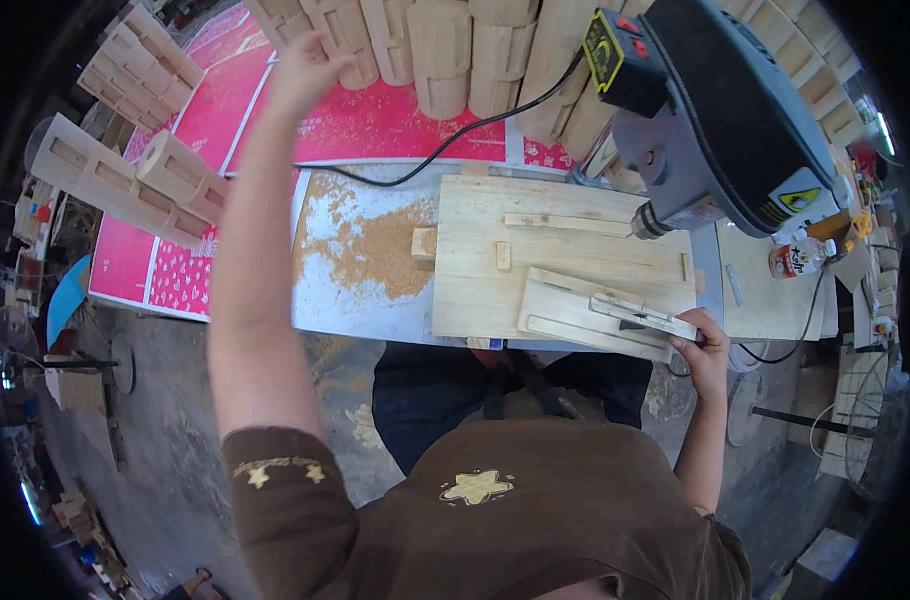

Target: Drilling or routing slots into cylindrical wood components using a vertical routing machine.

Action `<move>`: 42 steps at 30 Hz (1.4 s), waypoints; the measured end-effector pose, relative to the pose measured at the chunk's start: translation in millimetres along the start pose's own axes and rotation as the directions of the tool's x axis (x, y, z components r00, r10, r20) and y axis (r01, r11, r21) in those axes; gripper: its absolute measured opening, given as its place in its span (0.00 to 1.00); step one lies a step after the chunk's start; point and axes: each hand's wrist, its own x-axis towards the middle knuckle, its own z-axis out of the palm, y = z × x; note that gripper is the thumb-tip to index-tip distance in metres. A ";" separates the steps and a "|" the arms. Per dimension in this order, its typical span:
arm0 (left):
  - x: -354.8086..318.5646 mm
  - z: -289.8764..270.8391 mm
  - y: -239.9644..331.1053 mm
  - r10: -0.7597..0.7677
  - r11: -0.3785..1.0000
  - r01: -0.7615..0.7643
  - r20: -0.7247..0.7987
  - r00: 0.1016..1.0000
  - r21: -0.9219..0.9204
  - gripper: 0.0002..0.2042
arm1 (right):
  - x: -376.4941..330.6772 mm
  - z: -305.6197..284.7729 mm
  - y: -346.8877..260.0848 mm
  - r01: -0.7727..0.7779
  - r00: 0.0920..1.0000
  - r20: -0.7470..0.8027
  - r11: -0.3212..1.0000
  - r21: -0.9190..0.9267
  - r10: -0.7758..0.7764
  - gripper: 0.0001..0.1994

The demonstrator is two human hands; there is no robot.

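- two hands are busy at a workbench: the right hand grips the near right corner of a small wooden jig, fingers curled around its edge, thumb on top.
- that jig lies flat on a larger pale wooden board, toward the board's near right corner, just below the drill press.
- the drill's chuck hangs over the far right part of the board, apart from the jig.
- the left hand is raised far out over the back of the bench, close to a row of rounded wooden pieces; its fingers look loosely curled, and whether they hold anything cannot be told.
- two little wooden blocks rest near the board's left edge, one on the board and one just beside it.
- sawdust is spread on the bench left of the board.
- a black cable runs across a pink sheet behind the bench up to the drill press.
- slotted wooden boxes lie on the pink sheet to the left.
- a small bottle stands on the right, beyond the drill press.
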 end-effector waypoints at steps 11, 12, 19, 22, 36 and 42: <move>9.0 159.6 23.9 -0.149 0.989 0.137 -0.431 0.890 -0.057 0.38 | 8.7 6.2 1.7 0.029 0.998 0.048 0.998 0.064 -0.032 0.11; 7.3 156.2 24.0 -0.159 0.986 0.122 -0.441 0.883 -0.112 0.38 | 9.7 7.8 0.2 0.032 0.998 0.047 0.997 0.069 -0.035 0.11; -27.9 89.9 11.2 0.049 0.998 -0.060 -0.531 0.846 -0.003 0.27 | 11.9 5.7 -0.9 0.044 0.995 0.083 0.994 0.104 -0.053 0.11; -55.2 54.0 20.7 0.026 1.000 -0.024 -0.512 0.859 0.010 0.26 | 11.3 1.0 3.7 0.053 0.993 0.098 0.990 0.130 -0.066 0.11; -190.7 67.9 124.5 -0.190 0.890 0.418 0.690 0.699 -0.179 0.20 | 55.9 -17.2 31.1 0.061 0.986 0.150 0.997 0.042 -0.067 0.11; -192.5 108.8 121.1 -0.147 0.857 0.477 0.796 0.587 -0.193 0.21 | 68.9 -23.1 23.3 0.086 0.956 0.269 0.988 0.130 -0.118 0.11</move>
